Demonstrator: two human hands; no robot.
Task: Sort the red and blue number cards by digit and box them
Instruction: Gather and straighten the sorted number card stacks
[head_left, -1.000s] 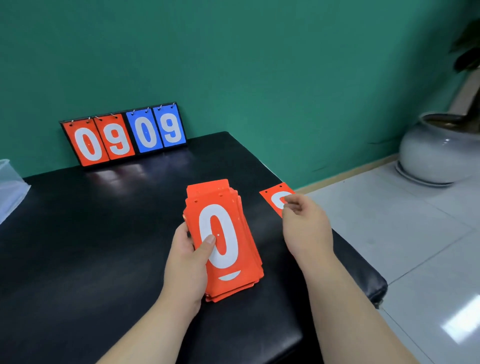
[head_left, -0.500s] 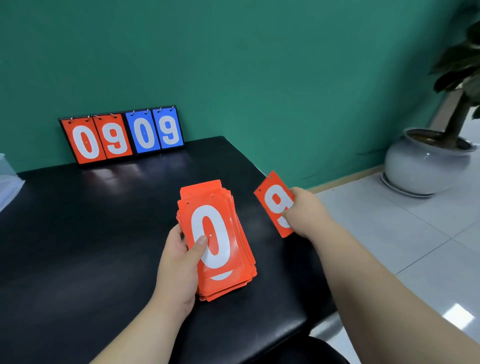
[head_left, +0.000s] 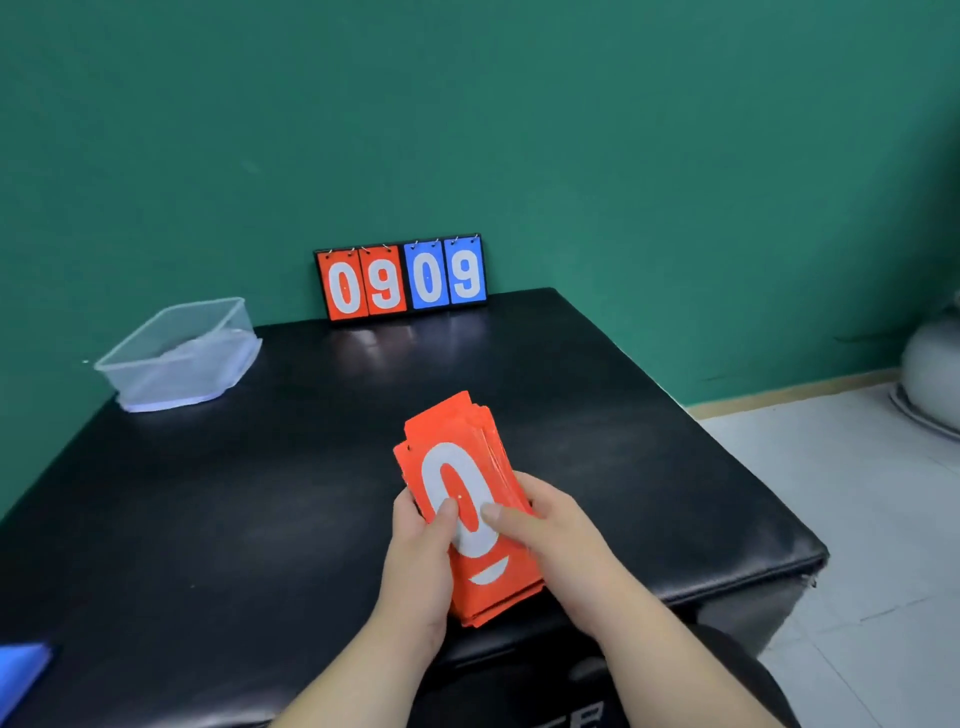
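The black table (head_left: 260, 519) carries a clear plastic box (head_left: 182, 374) at its far left and a scoreboard stand (head_left: 400, 278) against the far wall. Over its near middle, both hands hold the red card stack (head_left: 457, 467). The left hand (head_left: 421, 561) curls round the left edge with its thumb on the top card. The right hand (head_left: 561, 530) presses its thumb on the face, its other fingers hidden beneath.

The next step is probably dealing off the top card: clamp the ragged stack with the left hand and slide one card only.

The stack's long axis runs near to far, the far end leaning slightly left. The 0 reads upright.
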